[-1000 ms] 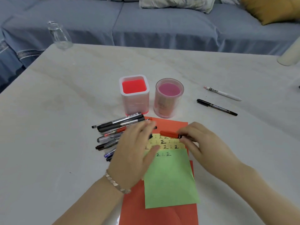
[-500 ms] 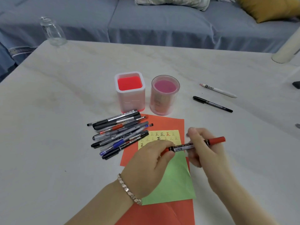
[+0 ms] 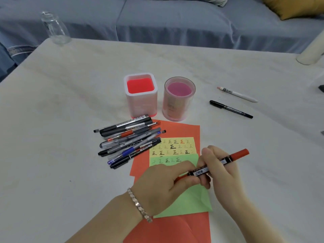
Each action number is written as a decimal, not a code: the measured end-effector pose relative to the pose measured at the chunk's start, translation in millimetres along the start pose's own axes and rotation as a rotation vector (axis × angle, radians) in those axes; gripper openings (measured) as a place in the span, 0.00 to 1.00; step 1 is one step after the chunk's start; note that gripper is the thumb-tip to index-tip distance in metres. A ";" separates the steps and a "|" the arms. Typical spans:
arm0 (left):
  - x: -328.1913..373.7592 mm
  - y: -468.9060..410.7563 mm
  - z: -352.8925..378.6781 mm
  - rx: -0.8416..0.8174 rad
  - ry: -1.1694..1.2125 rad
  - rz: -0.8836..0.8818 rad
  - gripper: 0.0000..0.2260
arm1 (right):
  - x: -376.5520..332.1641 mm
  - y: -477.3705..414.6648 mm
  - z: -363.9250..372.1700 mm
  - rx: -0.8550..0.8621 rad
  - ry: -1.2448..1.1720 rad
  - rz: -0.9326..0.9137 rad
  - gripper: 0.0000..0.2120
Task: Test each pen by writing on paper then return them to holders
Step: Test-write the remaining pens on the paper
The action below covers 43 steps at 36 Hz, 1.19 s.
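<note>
Red marker held in both hands above the papers, near the desk's front edge.

Item: red marker, lying aslant; left hand has its grip closed on the lower red end, right hand has its grip closed round the black labelled barrel, the upper red end free. Beneath: green sheet over a yellow sheet bearing rows of test marks, both on orange paper. Left of the papers: heap of pens, some overlapping the orange edge. Behind, mid-desk: square white holder and round pink holder, side by side. Toward the right edge: black pen and white pen, lying loose. Far left corner: glass jar. Bracelet on left wrist.
</note>
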<state>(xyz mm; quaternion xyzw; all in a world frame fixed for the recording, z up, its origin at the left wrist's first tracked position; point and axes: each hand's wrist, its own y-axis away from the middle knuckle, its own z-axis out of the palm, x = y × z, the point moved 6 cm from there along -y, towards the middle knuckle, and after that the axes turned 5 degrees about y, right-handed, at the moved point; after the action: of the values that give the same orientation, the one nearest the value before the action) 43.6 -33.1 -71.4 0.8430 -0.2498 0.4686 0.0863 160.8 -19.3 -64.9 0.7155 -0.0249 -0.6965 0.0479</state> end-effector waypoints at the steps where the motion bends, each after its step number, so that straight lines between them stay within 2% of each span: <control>1: -1.3 0.1 -0.9 0.016 -0.028 -0.019 0.15 | 0.2 0.4 -2.7 0.024 -0.004 -0.004 0.16; 6: -30.5 2.0 -20.7 0.212 -0.445 -0.261 0.15 | 4.5 -4.6 -42.8 0.357 0.045 -0.033 0.17; 7: -35.1 1.9 -23.8 0.229 -0.543 -0.257 0.15 | 6.5 -5.3 -50.8 0.401 0.056 -0.021 0.17; 10: -48.5 9.7 -24.4 0.344 -0.712 -0.133 0.15 | 13.7 -5.0 -64.0 0.454 0.074 0.023 0.17; 15: -61.5 15.3 -16.5 0.407 -0.769 -0.149 0.13 | 20.8 -2.2 -63.3 0.435 0.087 0.031 0.16; 18: -48.4 10.5 -4.0 0.364 -0.673 -0.067 0.13 | 23.2 -2.2 -61.7 0.428 0.088 0.026 0.16; 20: -41.8 8.2 10.2 0.264 -0.623 -0.037 0.15 | 24.7 -4.2 -58.0 0.405 0.060 0.025 0.15; 23: -46.5 8.4 29.9 0.088 -0.619 -0.075 0.19 | 26.9 -8.8 -46.8 0.327 -0.005 0.025 0.15; 26: -54.7 9.5 38.3 -0.008 -0.635 -0.103 0.21 | 29.9 -12.0 -38.1 0.278 0.008 0.030 0.14; 32: -58.8 9.2 40.7 -0.019 -0.612 -0.095 0.22 | 33.0 -20.9 -34.0 0.324 0.149 0.003 0.08; 40: -59.4 9.0 40.5 0.001 -0.600 -0.103 0.22 | 47.8 -36.3 -25.8 0.456 0.184 -0.015 0.22; 43: -59.4 9.1 40.6 0.008 -0.612 -0.104 0.22 | 52.7 -37.1 -20.3 0.488 0.226 -0.039 0.22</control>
<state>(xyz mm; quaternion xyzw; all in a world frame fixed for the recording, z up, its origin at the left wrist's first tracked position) 43.4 -36.1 -143.9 0.9569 -0.2187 0.1889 0.0279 181.4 12.8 -120.6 0.7794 -0.1728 -0.5864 -0.1370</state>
